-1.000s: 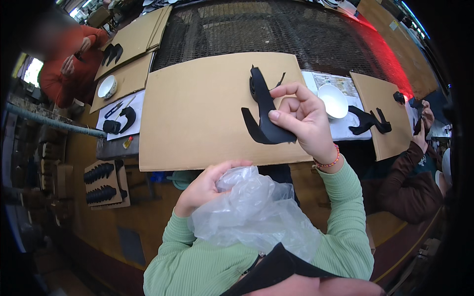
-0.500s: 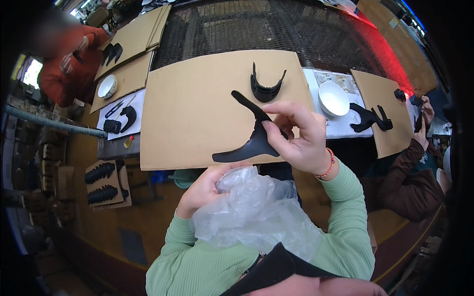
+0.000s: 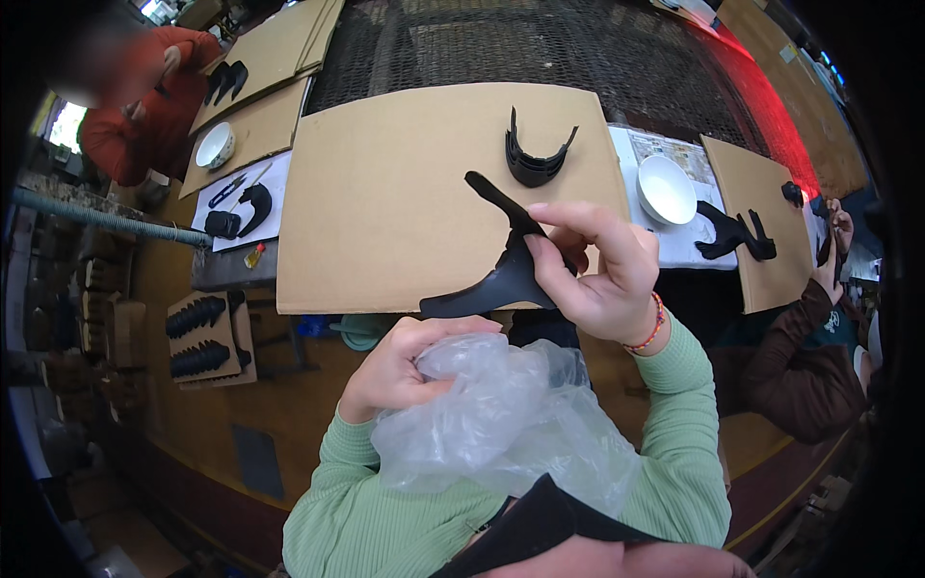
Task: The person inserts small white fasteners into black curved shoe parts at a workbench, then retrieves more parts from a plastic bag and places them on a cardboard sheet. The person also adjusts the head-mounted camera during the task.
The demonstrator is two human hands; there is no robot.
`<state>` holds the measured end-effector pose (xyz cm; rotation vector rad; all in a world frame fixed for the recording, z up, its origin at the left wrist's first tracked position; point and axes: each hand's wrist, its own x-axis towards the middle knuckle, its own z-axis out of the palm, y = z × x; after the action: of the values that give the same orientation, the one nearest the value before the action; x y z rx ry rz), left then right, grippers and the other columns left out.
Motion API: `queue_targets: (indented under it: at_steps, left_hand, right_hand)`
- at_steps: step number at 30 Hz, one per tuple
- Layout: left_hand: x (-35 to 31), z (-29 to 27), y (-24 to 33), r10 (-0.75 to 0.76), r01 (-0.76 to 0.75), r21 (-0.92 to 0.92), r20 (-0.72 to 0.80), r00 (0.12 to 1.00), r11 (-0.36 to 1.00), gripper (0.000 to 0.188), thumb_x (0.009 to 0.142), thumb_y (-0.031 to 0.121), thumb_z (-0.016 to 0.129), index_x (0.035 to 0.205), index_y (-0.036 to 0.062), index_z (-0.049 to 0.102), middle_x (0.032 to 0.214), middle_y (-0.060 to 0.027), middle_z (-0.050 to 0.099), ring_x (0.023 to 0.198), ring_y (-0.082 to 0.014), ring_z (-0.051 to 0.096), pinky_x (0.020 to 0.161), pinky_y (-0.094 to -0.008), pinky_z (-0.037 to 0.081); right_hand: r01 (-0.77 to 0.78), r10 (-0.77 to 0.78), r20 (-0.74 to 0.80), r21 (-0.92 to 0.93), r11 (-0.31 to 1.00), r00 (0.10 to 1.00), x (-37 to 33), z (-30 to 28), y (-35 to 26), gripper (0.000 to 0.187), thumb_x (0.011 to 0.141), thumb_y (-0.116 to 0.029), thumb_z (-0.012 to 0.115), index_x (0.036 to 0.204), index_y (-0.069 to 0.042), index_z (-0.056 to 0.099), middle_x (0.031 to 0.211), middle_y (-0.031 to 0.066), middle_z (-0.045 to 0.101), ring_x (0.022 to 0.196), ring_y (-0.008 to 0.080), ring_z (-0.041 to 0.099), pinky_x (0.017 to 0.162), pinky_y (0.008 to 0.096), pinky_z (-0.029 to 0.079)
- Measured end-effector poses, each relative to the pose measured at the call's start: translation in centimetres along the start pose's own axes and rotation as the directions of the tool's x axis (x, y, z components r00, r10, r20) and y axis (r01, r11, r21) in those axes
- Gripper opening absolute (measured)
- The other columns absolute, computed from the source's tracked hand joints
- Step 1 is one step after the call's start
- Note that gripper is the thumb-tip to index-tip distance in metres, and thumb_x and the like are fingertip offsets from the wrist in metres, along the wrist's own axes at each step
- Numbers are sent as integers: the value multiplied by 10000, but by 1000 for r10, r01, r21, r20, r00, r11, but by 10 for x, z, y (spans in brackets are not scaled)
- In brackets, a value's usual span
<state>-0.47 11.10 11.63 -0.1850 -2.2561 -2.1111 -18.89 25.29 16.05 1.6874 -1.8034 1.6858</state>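
My right hand pinches a curved black piece between thumb and fingers. The piece is thin and forked, with one arm pointing up and the other reaching left over the near edge of a cardboard sheet. Just below it, my left hand is closed on a crumpled clear plastic bag, which lies bunched against my front. Some of the left fingers are hidden by the bag. Several similar black pieces stand nested in a U shape at the sheet's right.
A white bowl stands right of the sheet, another bowl at the left. Black pieces lie near a person in brown sleeves; a person in red works at far left. Behind lies a dark mesh surface.
The view has shifted a little, so the cardboard sits slightly differently. My left hand grips the bag with its thumb now showing in the folds. The right hand keeps its pinch on the black piece.
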Motion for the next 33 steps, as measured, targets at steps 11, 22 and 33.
queue_targets:
  at_steps: [11,22,33]
  left_hand:
    - [-1,6,-5,-6,2,-76,-58,998,997,545,732,103,704,1237,-22,540,1146,-143,640,989,-210,651,893,-292,462]
    - [-18,1,-13,-303,290,-595,81,950,749,715,730,187,724,1331,-45,414,1334,-175,471,1233,-229,446,1054,-344,291]
    - [-14,12,-48,104,130,-426,484,869,895,1019,665,281,787,1450,-6,204,1417,-160,364,1279,-219,378,1059,-347,270]
  right_hand:
    - [-230,211,117,185,955,970,-4,-9,3,254,778,75,631,1027,57,584,748,39,621,620,39,562,547,168,446]
    - [-209,204,46,185,960,978,-9,-10,4,238,778,49,637,1013,27,609,666,8,596,560,22,541,488,164,405]
    - [-495,591,-209,375,784,779,-54,-46,28,333,890,7,549,1224,4,536,932,42,606,644,28,565,472,151,438]
